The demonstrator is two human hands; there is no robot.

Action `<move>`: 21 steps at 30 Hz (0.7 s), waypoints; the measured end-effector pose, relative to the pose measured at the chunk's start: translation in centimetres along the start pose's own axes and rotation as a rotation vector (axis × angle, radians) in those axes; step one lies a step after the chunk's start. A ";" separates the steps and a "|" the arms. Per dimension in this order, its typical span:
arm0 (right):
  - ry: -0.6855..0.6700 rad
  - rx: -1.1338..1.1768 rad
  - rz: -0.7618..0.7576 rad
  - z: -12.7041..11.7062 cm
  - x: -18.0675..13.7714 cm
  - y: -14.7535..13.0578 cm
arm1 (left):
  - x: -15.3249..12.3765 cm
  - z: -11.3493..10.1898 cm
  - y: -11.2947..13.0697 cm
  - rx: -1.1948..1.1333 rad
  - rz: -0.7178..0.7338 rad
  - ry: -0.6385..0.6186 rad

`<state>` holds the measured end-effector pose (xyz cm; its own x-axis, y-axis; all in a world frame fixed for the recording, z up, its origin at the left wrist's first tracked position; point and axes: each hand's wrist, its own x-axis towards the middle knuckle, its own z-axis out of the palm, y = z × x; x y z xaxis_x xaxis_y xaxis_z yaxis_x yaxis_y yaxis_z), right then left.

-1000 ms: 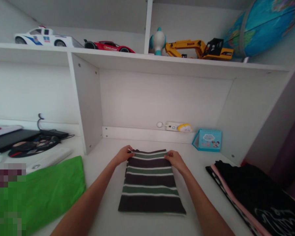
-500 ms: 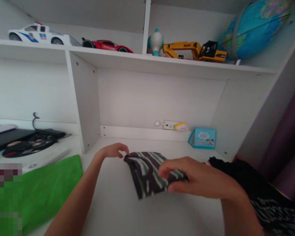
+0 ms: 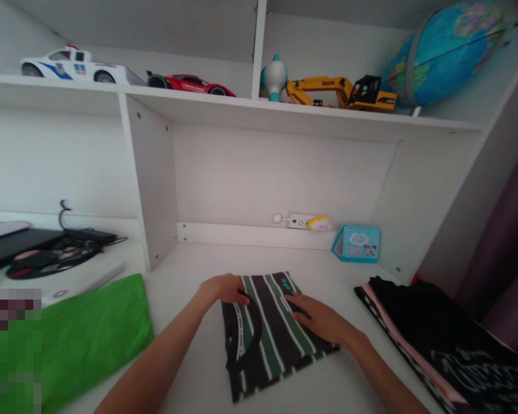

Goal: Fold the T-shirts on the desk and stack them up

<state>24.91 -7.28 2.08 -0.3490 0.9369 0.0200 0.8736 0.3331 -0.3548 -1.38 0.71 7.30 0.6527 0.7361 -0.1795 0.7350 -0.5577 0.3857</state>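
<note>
A folded shirt (image 3: 276, 316) with black, green and white stripes lies on the white desk (image 3: 190, 368), its dark collar toward the left side and small teal lettering near its far edge. My left hand (image 3: 224, 287) is at the shirt's far left corner by the collar, fingers curled over the cloth and closed on it. Flat on the right part of the shirt lies my right hand (image 3: 317, 316), its fingers stretched out and holding nothing.
Green cloth (image 3: 99, 328) lies at the left. On the right is a stack of folded clothes (image 3: 431, 328), black on top. A small blue desk calendar (image 3: 360, 242) and a power socket (image 3: 300, 221) are at the back. Toys and a globe (image 3: 449, 57) fill the shelf above.
The shirt, earlier bunched and tilted up, now lies flat and spread with its collar showing. My right hand has moved down onto it; my left hand has shifted right and nearer.
</note>
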 end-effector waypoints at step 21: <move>-0.037 0.024 0.097 2.8 -2.1 -4.0 | 2.3 7.6 3.0 0.208 -0.007 0.198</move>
<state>21.19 -10.92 0.82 -0.2760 0.9599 -0.0502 0.8956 0.2379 -0.3758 3.71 -2.19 1.13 0.6143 0.7890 0.0063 0.7744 -0.6044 0.1870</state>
